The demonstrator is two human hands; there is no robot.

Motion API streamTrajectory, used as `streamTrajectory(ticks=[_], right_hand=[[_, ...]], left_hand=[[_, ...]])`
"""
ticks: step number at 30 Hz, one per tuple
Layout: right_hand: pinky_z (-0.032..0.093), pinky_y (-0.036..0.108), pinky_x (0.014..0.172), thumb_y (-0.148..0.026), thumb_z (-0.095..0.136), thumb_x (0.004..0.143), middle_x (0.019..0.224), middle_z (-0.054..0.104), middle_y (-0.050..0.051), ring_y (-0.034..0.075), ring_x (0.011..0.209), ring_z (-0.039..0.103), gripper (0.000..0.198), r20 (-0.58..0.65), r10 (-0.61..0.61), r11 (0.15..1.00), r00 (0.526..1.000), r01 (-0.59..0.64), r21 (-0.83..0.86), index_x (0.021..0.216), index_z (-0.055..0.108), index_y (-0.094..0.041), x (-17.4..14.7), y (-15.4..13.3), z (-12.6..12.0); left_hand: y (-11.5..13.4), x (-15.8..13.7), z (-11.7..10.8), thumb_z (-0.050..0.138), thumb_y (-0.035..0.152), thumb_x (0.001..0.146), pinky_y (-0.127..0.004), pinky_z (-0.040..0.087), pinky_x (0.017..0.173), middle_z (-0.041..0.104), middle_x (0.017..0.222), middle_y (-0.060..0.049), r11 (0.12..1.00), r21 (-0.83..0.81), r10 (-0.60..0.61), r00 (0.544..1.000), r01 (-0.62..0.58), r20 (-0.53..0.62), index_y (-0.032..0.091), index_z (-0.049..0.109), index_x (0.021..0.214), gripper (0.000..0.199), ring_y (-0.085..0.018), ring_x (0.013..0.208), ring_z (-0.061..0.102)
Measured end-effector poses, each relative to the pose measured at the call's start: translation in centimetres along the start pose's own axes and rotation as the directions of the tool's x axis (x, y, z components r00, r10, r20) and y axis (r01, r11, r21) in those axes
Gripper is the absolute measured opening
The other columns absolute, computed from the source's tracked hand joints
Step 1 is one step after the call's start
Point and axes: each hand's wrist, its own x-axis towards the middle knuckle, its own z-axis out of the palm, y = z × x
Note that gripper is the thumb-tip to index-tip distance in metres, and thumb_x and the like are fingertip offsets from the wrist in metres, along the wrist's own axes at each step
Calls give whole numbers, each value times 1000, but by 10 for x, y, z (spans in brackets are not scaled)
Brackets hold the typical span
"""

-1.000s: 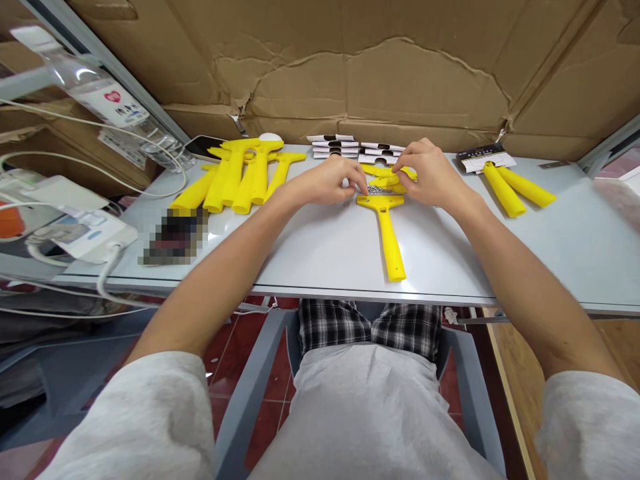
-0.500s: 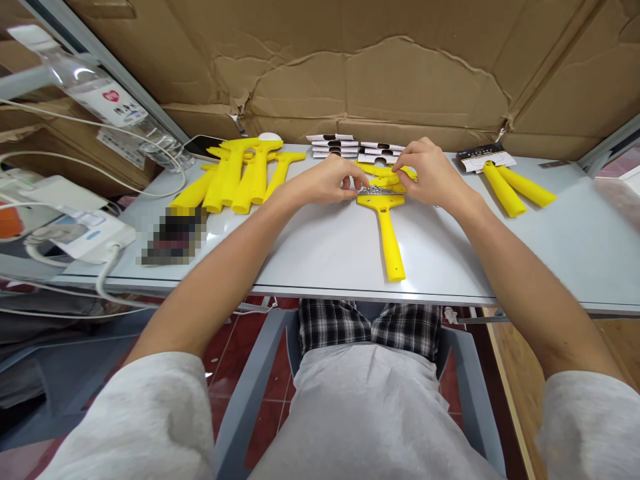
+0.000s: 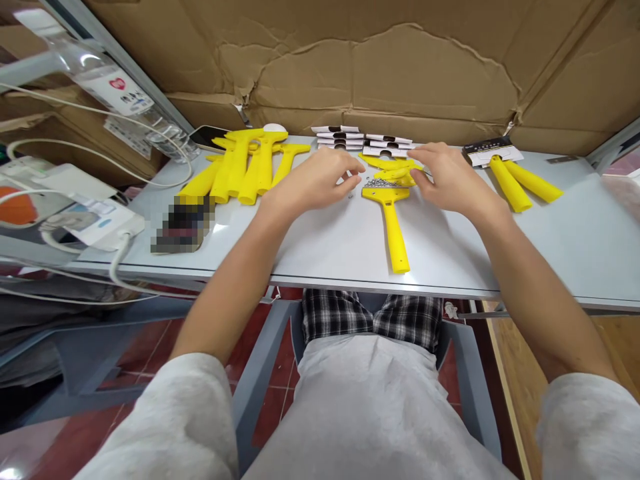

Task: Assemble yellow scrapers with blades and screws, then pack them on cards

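Observation:
A yellow scraper handle [image 3: 395,237] lies on the table in front of me, its wide head pointing away and its grip toward the table edge. Just beyond the head is a small heap of metal screws [image 3: 380,183]. Several flat yellow plastic pieces [image 3: 389,163] lie behind the heap. My left hand [image 3: 316,179] is left of the screws, thumb and fingers apart, with nothing visible between them. On the other side, my right hand [image 3: 447,179] has its fingers apart beside the yellow pieces; whether the fingertips touch them, I cannot tell.
Several yellow scraper handles [image 3: 245,167] are piled at the left, near a phone [image 3: 207,137] and a plastic bottle [image 3: 117,90]. Small stacks of white packets [image 3: 340,139] stand at the back. Two handles [image 3: 513,187] lie by a black-and-white card [image 3: 493,152] at right. White cables [image 3: 117,267] cross the left side.
My left hand has drawn back left from the screws and its fingers have parted. My right hand has shifted slightly right, off the scraper head. The scraper handle stays on the table.

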Motion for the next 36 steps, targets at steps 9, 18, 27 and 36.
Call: streamTrajectory(ticks=[9,18,27,36], right_hand=[[30,66,161,-58,21,124,199,16,22,39,194,18,94,195,155,979,968,-125,-158,194,33,5,-105,-42,12],[26,69,161,-57,16,125,199,14,21,38,195,17,94,175,234,947,956,-184,-263,195,33,4,-131,-41,34],[21,66,163,-58,17,124,201,9,16,30,197,11,94,292,330,923,898,-243,-297,198,25,0,-124,-55,27],[18,64,164,-58,16,123,202,9,11,30,197,10,93,319,348,917,882,-249,-312,197,33,-5,-122,-61,23]], left_hand=[[83,-78,52,46,41,129,-63,34,155,43,199,-25,977,14,-214,971,214,107,7,57,182,64,-44,188,39],[94,-75,58,40,45,131,-64,22,159,23,205,-26,942,77,-334,936,327,114,4,42,191,73,-41,194,21],[90,-79,67,41,50,130,-63,24,158,28,203,-29,940,96,-336,938,328,89,5,43,191,76,-42,193,25],[94,-78,62,43,46,130,-63,24,159,30,202,-29,934,122,-348,930,335,115,3,49,188,72,-44,193,26]])
